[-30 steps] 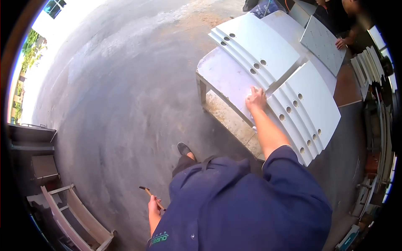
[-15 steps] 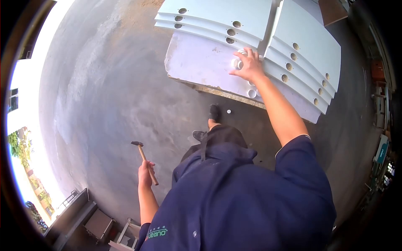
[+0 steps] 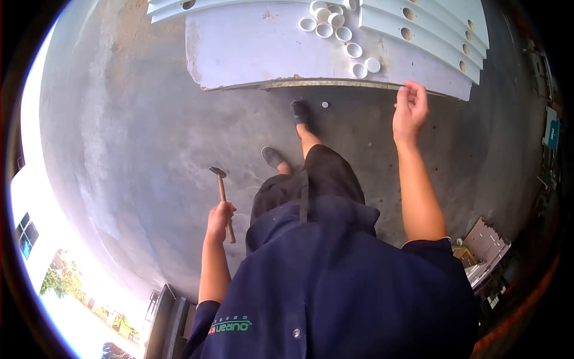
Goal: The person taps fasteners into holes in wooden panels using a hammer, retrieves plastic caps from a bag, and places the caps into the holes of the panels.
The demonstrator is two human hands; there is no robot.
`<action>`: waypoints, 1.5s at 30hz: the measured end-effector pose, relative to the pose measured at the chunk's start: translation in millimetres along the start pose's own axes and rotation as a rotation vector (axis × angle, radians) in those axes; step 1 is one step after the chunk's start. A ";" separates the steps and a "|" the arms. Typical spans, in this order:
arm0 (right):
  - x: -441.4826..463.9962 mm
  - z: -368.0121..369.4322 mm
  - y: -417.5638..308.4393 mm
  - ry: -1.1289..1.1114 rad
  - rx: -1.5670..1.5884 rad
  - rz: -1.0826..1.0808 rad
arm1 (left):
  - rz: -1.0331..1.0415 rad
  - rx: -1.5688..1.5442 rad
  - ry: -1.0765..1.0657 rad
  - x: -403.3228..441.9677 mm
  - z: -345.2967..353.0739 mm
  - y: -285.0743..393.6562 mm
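My left hand [image 3: 220, 220] is wrapped round the wooden handle of a hammer [image 3: 222, 190], held low over the floor with its dark head up. My right hand [image 3: 411, 113] is raised by the front edge of the worktable [image 3: 251, 57], fingers loosely bent and apart, with nothing visible in them. Several white round plastic cups [image 3: 343, 34] lie in a loose group on the tabletop, some showing their hollow side. Stacked white panels [image 3: 382, 21] with round holes lie fanned out to the right of the cups.
Another set of white panels [image 3: 173, 8] reaches the table's back left. A small white round piece [image 3: 325, 105] lies on the concrete floor [image 3: 149, 131] near my shoe [image 3: 300, 112]. Boards and a box [image 3: 481, 245] stand at the right.
My right hand has left the white cups and drawn back to the table's front edge. The cups now show uncovered. The view has shifted; my left hand still grips the hammer.
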State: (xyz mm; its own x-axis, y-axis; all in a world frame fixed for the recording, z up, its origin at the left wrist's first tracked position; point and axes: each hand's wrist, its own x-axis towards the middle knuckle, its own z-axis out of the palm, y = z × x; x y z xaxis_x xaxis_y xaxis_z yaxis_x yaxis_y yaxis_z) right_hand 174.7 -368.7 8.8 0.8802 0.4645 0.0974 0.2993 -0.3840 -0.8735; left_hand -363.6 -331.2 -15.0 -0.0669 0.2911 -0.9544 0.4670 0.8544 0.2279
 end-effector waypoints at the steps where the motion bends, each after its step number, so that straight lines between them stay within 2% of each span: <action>1: -29.3 1.0 18.1 -0.050 -0.053 0.079 | -0.023 0.039 -0.001 9.0 -3.8 -7.1; 4: -102.0 23.5 97.0 -0.332 -0.231 0.323 | -0.015 0.046 0.075 31.1 -10.1 -31.0; 6: -128.6 53.2 157.2 -0.562 -0.369 0.349 | -0.033 0.045 0.103 47.6 -17.8 -57.7; 8: -144.3 93.7 220.7 -0.718 -0.465 0.501 | -0.107 -0.097 0.136 64.5 -21.0 -99.8; 12: -146.5 195.5 304.9 -0.903 -0.736 0.582 | -0.182 -0.240 0.270 100.3 4.6 -207.5; 13: -141.9 214.1 378.9 -1.015 -0.870 0.371 | -0.229 -0.254 0.289 109.2 12.7 -233.5; 15: -132.1 253.0 460.9 -1.048 -1.068 0.185 | -0.341 -0.305 0.327 109.1 34.0 -286.2; 17: -131.8 291.5 486.6 -1.034 -1.285 0.128 | -0.447 -0.381 0.354 111.0 64.3 -348.1; 19: -129.0 311.0 534.1 -0.982 -1.368 0.054 | -0.529 -0.424 0.380 96.6 101.1 -407.3; 23: -112.4 323.4 637.9 -0.973 -1.318 0.003 | -0.863 -0.511 0.289 70.7 152.0 -451.9; 24: -118.1 328.7 652.6 -0.853 -1.347 -0.125 | -0.945 -0.490 0.289 63.9 163.7 -457.3; 25: -121.4 333.7 666.1 -0.865 -1.302 -0.152 | -0.878 -0.570 0.345 54.2 182.3 -479.0; 28: -158.7 311.8 605.7 -0.814 -1.167 -0.118 | -0.900 -0.596 0.291 36.6 197.7 -479.4; 30: -174.9 277.9 567.9 -0.974 -0.941 -0.038 | -0.841 -0.585 0.276 33.8 200.2 -465.5; 31: -183.8 253.9 544.6 -1.049 -0.781 0.165 | -0.793 -0.592 0.258 30.0 200.6 -463.0; 32: -191.4 223.9 500.9 -1.135 -0.719 0.144 | -0.731 -0.587 0.236 26.4 198.4 -455.5; 33: -202.0 192.4 437.8 -1.105 -0.707 -0.072 | -0.663 -0.541 0.288 21.6 198.2 -446.8; 34: -202.9 162.0 375.4 -1.148 -0.648 -0.072 | -0.595 -0.491 0.259 19.3 192.8 -442.6; 35: -203.7 131.5 331.5 -1.120 -0.528 0.004 | -0.523 -0.453 0.254 19.6 189.5 -445.8; 36: -199.9 106.5 277.4 -1.129 -0.462 0.173 | -0.496 -0.414 0.273 14.7 182.9 -413.8; 37: -185.9 85.5 202.8 -1.167 -0.285 0.497 | -0.445 -0.387 0.284 11.3 179.1 -401.2; 39: -157.0 41.9 99.2 -1.132 -0.026 0.496 | -0.346 -0.375 0.282 -10.3 164.5 -345.6; 41: -117.0 16.8 41.0 -1.075 0.168 0.399 | -0.288 -0.377 0.294 -15.0 155.8 -318.3; 43: -71.8 0.7 -1.7 -0.887 0.291 0.325 | -0.195 -0.378 0.322 -18.3 149.5 -293.1; 45: -29.0 -7.4 -21.1 -0.636 0.233 0.215 | -0.127 -0.362 0.351 -18.7 145.5 -271.8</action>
State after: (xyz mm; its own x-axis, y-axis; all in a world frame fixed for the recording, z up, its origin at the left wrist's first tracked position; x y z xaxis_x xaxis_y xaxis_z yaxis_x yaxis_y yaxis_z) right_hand 145.5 -380.0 27.8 0.5038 0.8006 -0.3243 -0.0059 -0.3722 -0.9281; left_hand -360.9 -631.5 -87.2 -0.4239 0.2489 -0.8708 0.1051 0.9685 0.2256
